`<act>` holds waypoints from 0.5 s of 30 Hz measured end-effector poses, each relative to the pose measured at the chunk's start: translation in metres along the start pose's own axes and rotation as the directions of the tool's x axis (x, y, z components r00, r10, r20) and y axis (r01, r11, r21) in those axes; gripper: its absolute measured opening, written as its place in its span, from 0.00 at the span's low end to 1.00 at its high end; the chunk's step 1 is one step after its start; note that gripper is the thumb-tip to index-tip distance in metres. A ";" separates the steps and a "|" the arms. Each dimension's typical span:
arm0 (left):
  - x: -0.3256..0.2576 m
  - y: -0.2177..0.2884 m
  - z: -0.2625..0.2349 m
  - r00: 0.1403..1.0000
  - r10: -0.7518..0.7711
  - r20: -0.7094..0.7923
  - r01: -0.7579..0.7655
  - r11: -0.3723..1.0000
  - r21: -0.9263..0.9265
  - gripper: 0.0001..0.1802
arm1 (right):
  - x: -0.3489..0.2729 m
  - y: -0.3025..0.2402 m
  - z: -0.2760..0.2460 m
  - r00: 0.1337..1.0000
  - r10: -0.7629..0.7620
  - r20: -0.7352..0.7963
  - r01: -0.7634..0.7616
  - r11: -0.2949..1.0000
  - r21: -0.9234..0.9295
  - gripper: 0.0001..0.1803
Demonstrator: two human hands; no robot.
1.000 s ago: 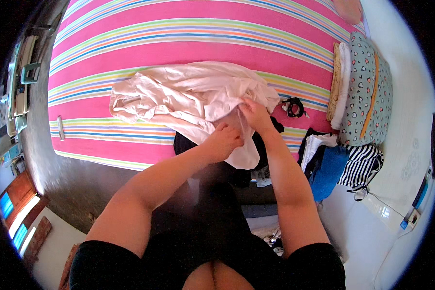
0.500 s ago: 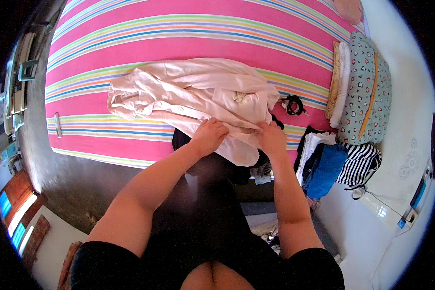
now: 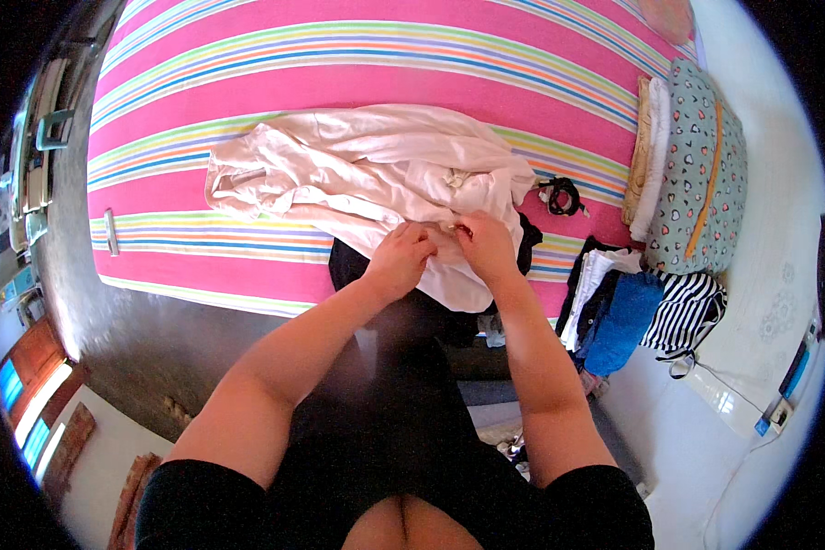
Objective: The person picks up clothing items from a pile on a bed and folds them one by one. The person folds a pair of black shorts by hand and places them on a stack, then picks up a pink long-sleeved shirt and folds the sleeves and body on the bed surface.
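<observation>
A pale pink button-up shirt (image 3: 367,147) lies spread and wrinkled on the striped bed (image 3: 247,96), its collar toward the left. Near its lower edge, my left hand (image 3: 399,260) grips the fabric with fingers curled. My right hand (image 3: 486,246) pinches the same shirt a short way to the right, close to the left hand. The cloth between them is bunched slightly. A black garment (image 3: 343,266) shows partly from beneath the shirt, on both sides of my hands.
A coiled black strap or cord (image 3: 561,197) lies right of the shirt. Farther right are a blue folded cloth (image 3: 621,321), a black-and-white striped cloth (image 3: 683,312), and a patterned grey-green bundle (image 3: 692,174). A small silvery object (image 3: 111,231) rests near the bed's left edge.
My right hand has moved left along the shirt, closer to my left hand, and now pinches it there. My left hand stays nearly in place on the fabric.
</observation>
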State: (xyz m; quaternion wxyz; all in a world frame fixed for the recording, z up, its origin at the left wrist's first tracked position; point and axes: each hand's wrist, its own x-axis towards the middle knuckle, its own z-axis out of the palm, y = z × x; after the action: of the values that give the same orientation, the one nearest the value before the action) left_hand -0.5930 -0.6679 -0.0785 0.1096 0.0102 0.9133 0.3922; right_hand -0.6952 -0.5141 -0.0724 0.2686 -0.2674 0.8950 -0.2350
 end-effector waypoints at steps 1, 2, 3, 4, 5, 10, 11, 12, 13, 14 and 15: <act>-0.001 0.004 -0.001 0.999 0.005 -0.053 -0.006 1.000 -0.009 0.08 | 0.000 -0.003 0.000 1.000 -0.010 -0.018 0.011 0.997 0.071 0.10; -0.001 0.008 -0.002 0.998 -0.028 -0.059 0.027 1.000 -0.016 0.07 | 0.000 -0.006 0.000 0.996 -0.047 -0.070 0.057 0.987 0.151 0.10; -0.002 0.013 -0.002 0.995 -0.052 -0.080 0.050 0.998 -0.026 0.07 | 0.000 -0.009 0.000 0.999 -0.039 -0.035 0.044 0.986 0.160 0.10; -0.003 0.017 -0.002 0.992 -0.090 -0.084 0.087 0.996 -0.034 0.07 | 0.001 -0.012 -0.001 0.997 -0.063 -0.034 0.068 0.981 0.179 0.10; -0.003 0.020 -0.003 0.987 -0.126 -0.103 0.121 0.991 -0.051 0.07 | 0.001 -0.014 -0.001 0.995 -0.089 -0.034 0.094 0.975 0.199 0.10; -0.009 0.025 -0.003 0.975 -0.214 -0.063 0.210 0.975 -0.066 0.07 | -0.003 -0.010 0.002 0.989 -0.026 0.144 -0.030 0.926 0.376 0.11; -0.010 0.024 -0.003 0.981 -0.167 -0.095 0.159 0.983 -0.088 0.08 | -0.004 -0.008 0.005 0.986 -0.005 0.166 -0.064 0.913 0.404 0.11; -0.011 0.023 -0.002 0.985 -0.120 -0.124 0.106 0.988 -0.109 0.09 | -0.004 -0.006 0.008 0.979 0.047 0.197 -0.137 0.868 0.478 0.11; -0.011 0.021 -0.002 0.987 -0.081 -0.137 0.063 0.990 -0.128 0.10 | -0.003 -0.004 0.011 0.973 0.079 0.216 -0.190 0.805 0.562 0.11; -0.011 0.020 0.000 0.981 -0.061 -0.183 0.038 0.991 -0.129 0.10 | -0.003 -0.002 0.015 0.961 0.117 0.251 -0.254 0.733 0.631 0.11; -0.011 0.019 0.001 0.976 -0.050 -0.213 0.023 0.991 -0.129 0.09 | -0.001 -0.001 0.018 0.958 0.127 0.256 -0.269 0.705 0.656 0.10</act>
State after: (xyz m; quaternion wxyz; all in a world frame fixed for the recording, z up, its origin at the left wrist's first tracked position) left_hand -0.5833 -0.6550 -0.0637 0.0176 -0.0562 0.8932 0.4458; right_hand -0.6830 -0.5192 -0.0843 0.4568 -0.0729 0.7381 -0.4911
